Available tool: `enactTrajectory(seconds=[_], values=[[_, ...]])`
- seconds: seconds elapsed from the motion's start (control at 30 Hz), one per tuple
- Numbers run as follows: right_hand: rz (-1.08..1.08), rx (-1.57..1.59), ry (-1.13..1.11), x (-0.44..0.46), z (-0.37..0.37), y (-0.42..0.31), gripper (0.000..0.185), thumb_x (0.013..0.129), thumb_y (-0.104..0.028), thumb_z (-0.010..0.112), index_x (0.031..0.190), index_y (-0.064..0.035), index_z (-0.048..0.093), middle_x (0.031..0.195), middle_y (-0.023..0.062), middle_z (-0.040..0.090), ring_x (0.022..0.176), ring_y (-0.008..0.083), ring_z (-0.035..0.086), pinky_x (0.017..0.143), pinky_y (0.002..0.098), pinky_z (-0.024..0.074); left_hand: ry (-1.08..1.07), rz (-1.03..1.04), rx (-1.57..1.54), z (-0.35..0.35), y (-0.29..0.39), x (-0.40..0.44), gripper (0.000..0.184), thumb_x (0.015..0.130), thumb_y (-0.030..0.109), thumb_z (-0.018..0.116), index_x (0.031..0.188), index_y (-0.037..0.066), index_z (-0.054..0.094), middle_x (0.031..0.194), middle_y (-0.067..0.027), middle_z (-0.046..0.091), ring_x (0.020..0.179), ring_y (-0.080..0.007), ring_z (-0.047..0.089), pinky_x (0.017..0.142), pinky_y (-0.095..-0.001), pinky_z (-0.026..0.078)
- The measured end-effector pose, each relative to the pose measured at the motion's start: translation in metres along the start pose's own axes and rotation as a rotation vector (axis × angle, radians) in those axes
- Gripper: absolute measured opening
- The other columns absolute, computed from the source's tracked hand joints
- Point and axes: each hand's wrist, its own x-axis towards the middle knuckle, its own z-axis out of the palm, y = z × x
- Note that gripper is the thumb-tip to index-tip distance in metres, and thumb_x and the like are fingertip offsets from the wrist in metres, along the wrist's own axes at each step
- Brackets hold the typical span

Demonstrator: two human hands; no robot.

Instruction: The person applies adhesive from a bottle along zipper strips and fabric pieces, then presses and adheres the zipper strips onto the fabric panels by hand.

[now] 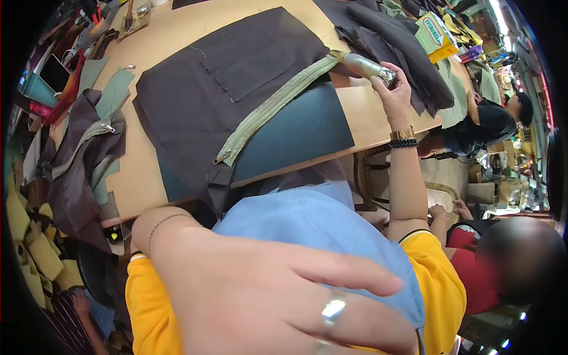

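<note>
My right hand (395,93), with a gold bracelet and dark beads at the wrist, grips a silver cylindrical tool (362,64). The tool's narrow, pale tip meets the upper end of a green zipper (283,97). That zipper curves along the edge of a dark brown fabric panel (195,89), its metal pull at the lower end. Under the panel lies a dark board (307,127). Large and close to the camera, my left hand (284,290) has its fingers apart and wears a ring. Nothing shows in it; its lower part is cut off by the frame.
Another dark piece with a zipper (86,148) hangs over the table's left end. Folded dark fabric (402,56) and a yellow-green box (436,36) lie at the right. A person in red (470,278) sits close by; another in black (496,125) is farther off.
</note>
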Motion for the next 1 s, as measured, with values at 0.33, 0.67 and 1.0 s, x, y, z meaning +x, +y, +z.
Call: enactTrajectory(seconds=[0.33,0.67,1.0], values=[[-0.098,-0.046,0.007,0.004,0.000,-0.001,0.041,0.081,-0.010,0.079,0.119,-0.0029,0.064,0.102,0.0028,0.068,0.090,0.0082,0.063,0.081,0.0244,0.0527,0.159,-0.945,1.156,-0.017,-0.036,-0.123,0.039,0.091,0.027,0.072,0.122,0.004,0.066,0.115,-0.0103,0.063,0.105,-0.0287,0.060,0.091,-0.0404,0.045],[-0.188,-0.251,0.072,0.024,-0.015,0.011,0.041,0.080,-0.013,0.079,0.118,-0.0035,0.065,0.098,0.0036,0.071,0.087,0.0068,0.064,0.079,0.0243,0.0543,0.311,-0.958,1.303,-0.002,-0.053,-0.165,0.024,0.085,0.026,0.077,0.107,0.014,0.076,0.108,-0.0025,0.065,0.098,-0.0216,0.059,0.092,-0.0387,0.041],[-0.056,-0.262,-0.102,0.012,-0.001,0.001,0.040,0.079,-0.019,0.078,0.115,-0.0064,0.067,0.091,0.0021,0.070,0.081,0.0082,0.064,0.075,0.0262,0.0544,0.281,-0.900,1.331,0.003,-0.051,-0.157,0.020,0.083,0.021,0.080,0.100,0.012,0.077,0.100,-0.0007,0.067,0.095,-0.0196,0.060,0.093,-0.0374,0.039]])
